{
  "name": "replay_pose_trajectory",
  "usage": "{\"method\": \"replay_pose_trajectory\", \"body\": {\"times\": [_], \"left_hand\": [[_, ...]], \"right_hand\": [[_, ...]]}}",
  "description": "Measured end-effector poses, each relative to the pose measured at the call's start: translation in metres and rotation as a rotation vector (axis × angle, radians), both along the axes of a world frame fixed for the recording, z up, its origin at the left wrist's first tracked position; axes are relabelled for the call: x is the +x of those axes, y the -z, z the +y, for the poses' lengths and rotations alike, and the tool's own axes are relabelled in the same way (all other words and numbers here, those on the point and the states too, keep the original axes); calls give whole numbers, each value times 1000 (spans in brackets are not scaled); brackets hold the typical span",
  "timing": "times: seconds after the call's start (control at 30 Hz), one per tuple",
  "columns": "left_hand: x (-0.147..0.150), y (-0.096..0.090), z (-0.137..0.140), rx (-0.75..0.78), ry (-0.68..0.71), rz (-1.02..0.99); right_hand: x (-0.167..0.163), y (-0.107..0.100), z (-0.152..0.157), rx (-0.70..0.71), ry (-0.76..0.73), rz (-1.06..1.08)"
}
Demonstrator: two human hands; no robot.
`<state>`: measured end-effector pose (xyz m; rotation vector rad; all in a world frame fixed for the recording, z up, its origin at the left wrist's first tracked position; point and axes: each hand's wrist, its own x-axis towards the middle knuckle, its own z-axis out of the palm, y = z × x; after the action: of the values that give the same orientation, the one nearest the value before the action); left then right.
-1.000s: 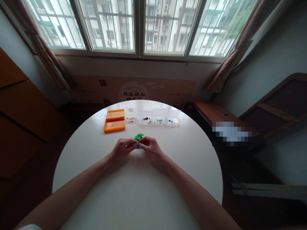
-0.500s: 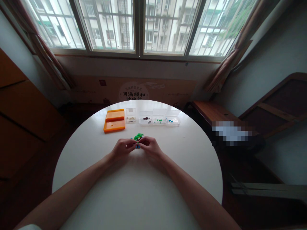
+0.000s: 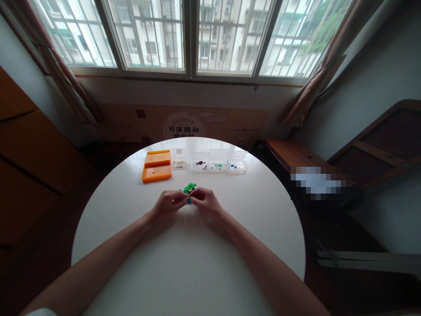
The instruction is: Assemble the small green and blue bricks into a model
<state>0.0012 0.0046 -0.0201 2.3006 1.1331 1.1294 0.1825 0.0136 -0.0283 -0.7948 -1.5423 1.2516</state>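
Observation:
Between my two hands is a small building-block model [image 3: 190, 188], bright green on top with brown and blue bits lower down. My left hand [image 3: 168, 202] grips it from the left, thumb and fingers pinched together. From the right, my right hand [image 3: 208, 202] pinches it as well, with the fingertips of both hands nearly meeting at its front. The fingers hide much of the model's lower part, and any single small block between the fingertips is too small to make out.
On the round white table [image 3: 190, 263], an orange two-part tray [image 3: 157, 179] stands at the back left. Right of it are a clear box with cream pieces [image 3: 179, 164] and a row of open clear boxes [image 3: 218, 168] with brown, green and blue pieces. A wooden bench [image 3: 289, 153] stands at right.

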Motion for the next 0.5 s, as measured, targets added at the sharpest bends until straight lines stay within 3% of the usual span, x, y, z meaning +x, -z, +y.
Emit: {"method": "replay_pose_trajectory", "body": {"times": [0.5], "left_hand": [[0, -1, 0, -11, 0, -9]], "right_hand": [[0, -1, 0, -7, -4, 10]]}}
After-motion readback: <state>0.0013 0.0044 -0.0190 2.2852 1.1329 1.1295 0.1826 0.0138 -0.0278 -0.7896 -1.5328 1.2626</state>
